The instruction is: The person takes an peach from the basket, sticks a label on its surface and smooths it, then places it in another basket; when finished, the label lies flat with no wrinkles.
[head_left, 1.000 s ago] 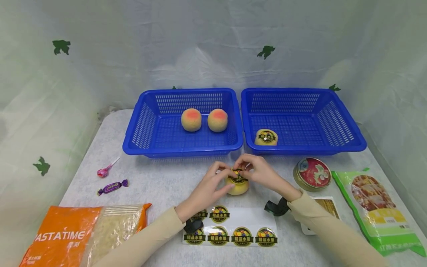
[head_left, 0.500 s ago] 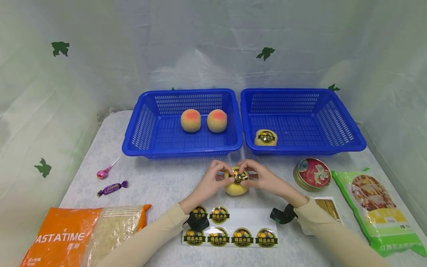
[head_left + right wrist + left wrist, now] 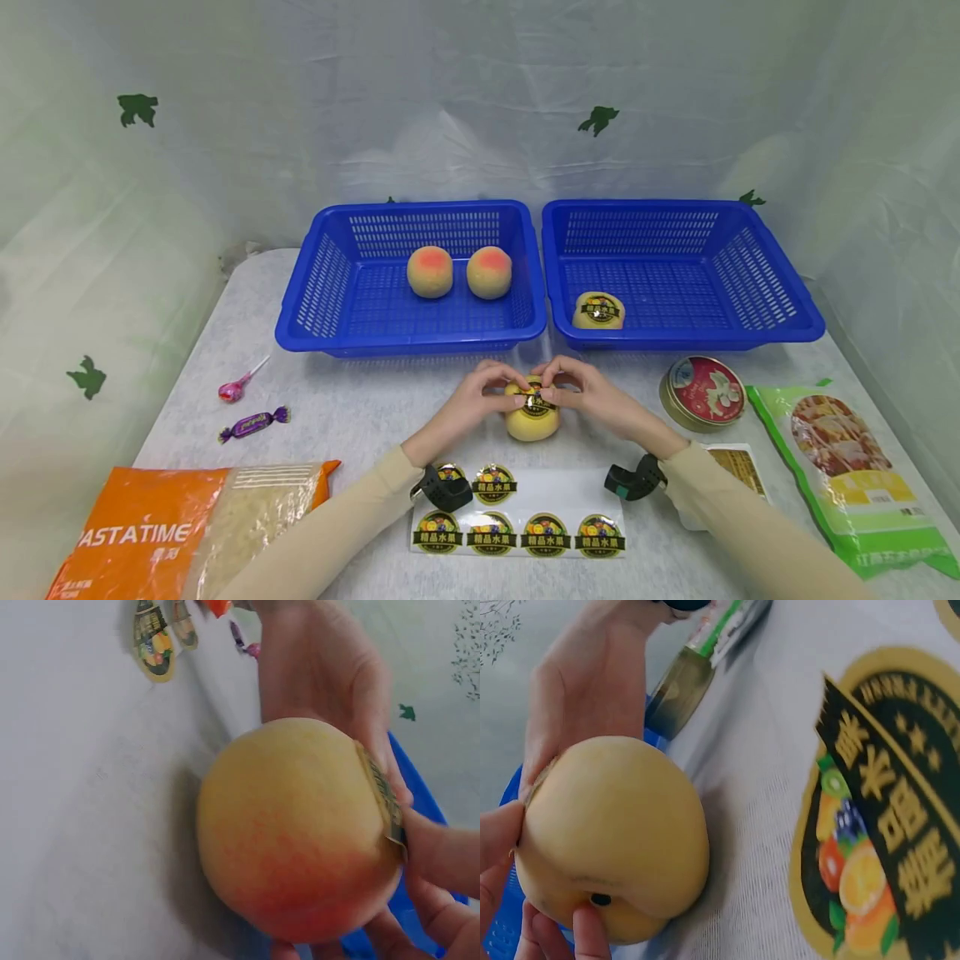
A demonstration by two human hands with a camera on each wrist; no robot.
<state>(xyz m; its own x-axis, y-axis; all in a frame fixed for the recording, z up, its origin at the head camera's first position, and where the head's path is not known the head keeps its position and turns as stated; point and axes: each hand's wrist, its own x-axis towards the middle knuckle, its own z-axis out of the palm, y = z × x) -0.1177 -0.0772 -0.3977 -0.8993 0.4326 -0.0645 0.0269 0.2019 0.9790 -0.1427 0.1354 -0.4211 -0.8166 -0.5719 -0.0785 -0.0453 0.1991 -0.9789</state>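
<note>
A yellow peach (image 3: 531,427), blushed red on one side in the right wrist view, sits on the table in front of the two baskets. Its top carries a black and gold fruit sticker (image 3: 538,406). My left hand (image 3: 474,398) holds the peach from the left, its thumb at the sticker's edge. From the right, my right hand (image 3: 592,402) holds it too, thumb and fingertips on the sticker. In the right wrist view, a corner of the sticker (image 3: 384,796) stands slightly off the skin. The left wrist view shows the peach's underside (image 3: 615,825) with a small dark hole.
A sticker sheet (image 3: 555,492) lies nearer me. Behind stand a blue basket (image 3: 405,342) with two peaches and another blue basket (image 3: 697,335) with one stickered peach. A round tin (image 3: 703,393), a green food bag (image 3: 847,475), an orange pasta bag (image 3: 150,525), a lollipop (image 3: 234,389) and a purple candy (image 3: 253,423) lie around.
Both hands have shifted slightly on the peach, and the right has moved a little to the right. Both thumbs are now on the sticker, which looks flatter than half a second ago.
</note>
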